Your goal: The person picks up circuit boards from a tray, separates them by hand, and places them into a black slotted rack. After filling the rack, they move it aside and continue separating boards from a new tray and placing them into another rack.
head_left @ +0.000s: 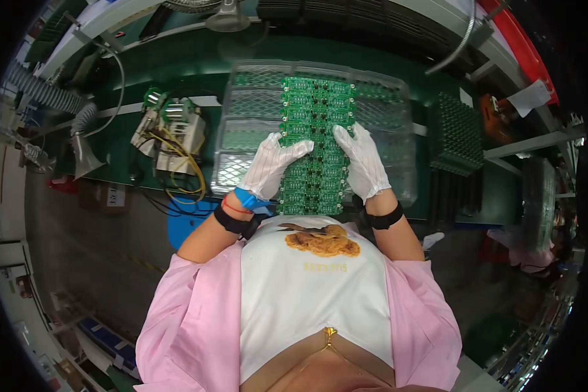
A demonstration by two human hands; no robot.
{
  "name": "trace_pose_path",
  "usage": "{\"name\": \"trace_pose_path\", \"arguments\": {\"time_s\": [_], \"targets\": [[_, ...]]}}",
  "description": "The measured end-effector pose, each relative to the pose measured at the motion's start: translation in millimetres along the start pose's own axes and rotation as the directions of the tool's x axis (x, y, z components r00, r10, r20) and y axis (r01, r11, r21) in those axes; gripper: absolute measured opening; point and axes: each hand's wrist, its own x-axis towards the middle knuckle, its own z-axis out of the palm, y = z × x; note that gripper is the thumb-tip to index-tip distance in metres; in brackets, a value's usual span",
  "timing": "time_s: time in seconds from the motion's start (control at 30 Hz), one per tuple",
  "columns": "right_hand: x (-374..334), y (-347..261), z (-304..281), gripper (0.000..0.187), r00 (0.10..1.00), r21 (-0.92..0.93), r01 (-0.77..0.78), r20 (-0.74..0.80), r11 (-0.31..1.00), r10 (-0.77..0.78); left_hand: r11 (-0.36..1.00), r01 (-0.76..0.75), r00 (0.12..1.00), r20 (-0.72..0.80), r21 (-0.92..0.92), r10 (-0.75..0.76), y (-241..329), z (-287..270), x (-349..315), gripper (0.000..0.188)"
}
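Observation:
A long green circuit board panel (315, 176), made of several joined rows with small dark and white parts, stretches away from my body over a clear plastic tray (242, 140). White gloves cover both hands. My left hand (272, 163) grips the panel's left edge, its thumb lying across the top face. On the opposite edge, my right hand (361, 160) holds the panel with the thumb on top. The fingers beneath the panel are hidden. A blue strap circles my left wrist, and a dark band is on each forearm.
To the left stands a small machine (179, 140) with yellow cables and wire spools. A stack of green boards (456, 134) sits right of the tray. Flexible duct hoses with funnel ends (85, 153) hang at the left. A metal shelf frame (532, 144) borders the right side.

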Motion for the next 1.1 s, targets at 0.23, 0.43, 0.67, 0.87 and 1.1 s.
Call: {"name": "trace_pose_path", "arguments": {"time_s": [0.23, 0.43, 0.67, 0.87, 1.1], "targets": [[33.7, 21.3, 88.9, 0.047, 0.961, -0.510, 0.271, 0.102, 0.816, -0.255, 0.992, 0.129, 0.991, -0.026, -0.015, -0.129, -57.6, -57.3, -60.7, 0.059], [43.7, 53.3, 116.0, 0.053, 0.745, -0.649, 0.589, 0.206, 0.482, -0.634, 0.651, 0.476, 0.873, 0.230, -0.592, -0.430, -94.2, -69.1, -70.1, 0.063], [67.5, 50.7, 98.4, 0.062, 0.791, -0.668, 0.523, 0.148, 0.529, -0.594, 0.903, 0.360, 0.931, 0.032, -0.234, -0.363, -109.5, -69.1, -59.2, 0.054], [82.1, 58.7, 53.4, 0.073, 0.826, -0.759, 0.431, 0.115, 0.488, -0.551, 0.948, 0.288, 0.955, -0.107, 0.136, -0.275, -119.6, -62.2, -59.2, 0.049], [90.3, 69.8, 28.7, 0.061, 0.761, -0.854, 0.489, 0.319, 0.176, -0.565, 0.354, 0.905, 0.407, 0.235, -0.237, -0.883, -169.4, 20.1, -106.0, 0.043]]}}
